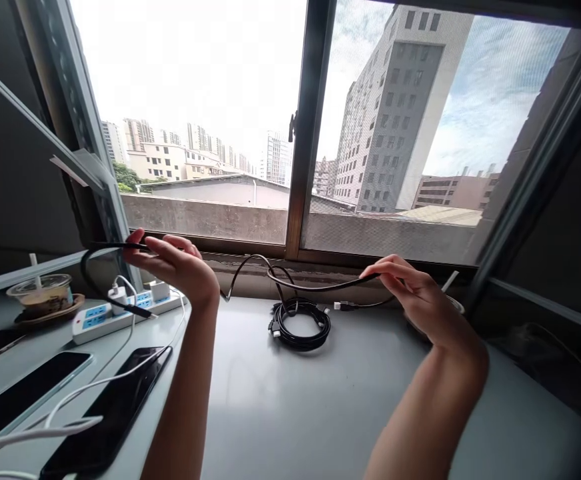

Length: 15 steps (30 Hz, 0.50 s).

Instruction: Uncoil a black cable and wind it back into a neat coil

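A long black cable (315,289) runs between my two raised hands, sagging in loops above the table. My left hand (175,263) pinches it near one end, and that end curves down to a dark plug (139,311) over the power strip. My right hand (410,283) grips the cable close to its other end, where a plug with a light metal tip (344,306) points left. Below the slack, a coiled bundle of black cables (303,343) lies on the table with several connectors showing.
A white power strip (90,327) with chargers stands at the left. Two dark phones, one of them here (115,407), lie before it among white charging cables (70,393). A lidded drink cup (38,297) sits behind; another cup is partly hidden by my right hand. Window (298,133) ahead.
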### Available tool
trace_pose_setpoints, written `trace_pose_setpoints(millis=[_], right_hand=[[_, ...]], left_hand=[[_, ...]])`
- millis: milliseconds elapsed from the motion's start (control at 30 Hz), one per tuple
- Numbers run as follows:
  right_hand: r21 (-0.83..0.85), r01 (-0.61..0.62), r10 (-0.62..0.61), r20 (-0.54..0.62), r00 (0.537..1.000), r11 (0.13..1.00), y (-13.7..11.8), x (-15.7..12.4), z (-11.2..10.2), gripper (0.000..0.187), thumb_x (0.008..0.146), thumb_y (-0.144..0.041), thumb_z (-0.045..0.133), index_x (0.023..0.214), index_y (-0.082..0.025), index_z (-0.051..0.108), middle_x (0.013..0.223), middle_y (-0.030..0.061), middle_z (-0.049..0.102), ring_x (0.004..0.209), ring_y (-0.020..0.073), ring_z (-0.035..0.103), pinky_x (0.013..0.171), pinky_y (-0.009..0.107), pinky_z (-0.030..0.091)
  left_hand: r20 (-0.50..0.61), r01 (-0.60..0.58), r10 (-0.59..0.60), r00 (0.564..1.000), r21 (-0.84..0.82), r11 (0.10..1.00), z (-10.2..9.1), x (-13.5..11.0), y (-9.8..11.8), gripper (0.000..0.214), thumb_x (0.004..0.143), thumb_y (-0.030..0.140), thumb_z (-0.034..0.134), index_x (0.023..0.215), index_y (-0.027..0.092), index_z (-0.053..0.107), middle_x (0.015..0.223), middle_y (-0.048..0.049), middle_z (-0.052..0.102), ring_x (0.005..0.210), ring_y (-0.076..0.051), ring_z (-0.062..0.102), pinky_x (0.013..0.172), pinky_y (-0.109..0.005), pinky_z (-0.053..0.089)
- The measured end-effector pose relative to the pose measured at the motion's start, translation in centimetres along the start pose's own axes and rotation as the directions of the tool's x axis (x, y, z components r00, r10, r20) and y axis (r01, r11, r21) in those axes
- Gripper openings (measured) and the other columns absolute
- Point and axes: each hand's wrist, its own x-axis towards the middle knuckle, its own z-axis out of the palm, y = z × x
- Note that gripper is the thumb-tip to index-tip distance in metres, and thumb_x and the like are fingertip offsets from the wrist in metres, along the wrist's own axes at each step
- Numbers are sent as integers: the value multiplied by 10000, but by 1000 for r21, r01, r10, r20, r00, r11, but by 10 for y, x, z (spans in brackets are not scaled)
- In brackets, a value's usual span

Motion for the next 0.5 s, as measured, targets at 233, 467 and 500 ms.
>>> trace_pose_setpoints(millis=[233, 467, 500], right_hand=[[-9, -98, 94, -212, 973, 995, 38, -15, -19, 222, 858, -416, 497, 869, -275, 668, 855, 16, 575, 714, 157, 501, 652, 278, 396], [111, -139, 170, -364, 916, 984, 32, -9, -13, 231, 829, -429, 548, 973, -293, 667, 858, 4, 620, 836, 175, 557, 752, 299, 420], [111, -129, 162, -372, 914, 985, 28, -7, -11, 231, 823, -436, 556, 954, -286, 671, 859, 5, 624, 838, 176, 557, 749, 300, 419]], left_hand=[[-225, -12, -14, 974, -114, 993, -8, 6, 8, 167, 979, 319, 197, 1060, 333, 342, 581, 73, 197, 365, -7, 191, 363, -197, 51], [26, 63, -59, 998, -257, 964, 3, -8, 33, 145, 897, 108, 402, 891, 253, 411, 494, 113, 299, 311, -15, 220, 327, -196, 131], [136, 114, -80, 987, -263, 958, 3, -9, 37, 149, 891, 107, 415, 894, 255, 427, 478, 117, 309, 287, -18, 219, 312, -204, 124]])
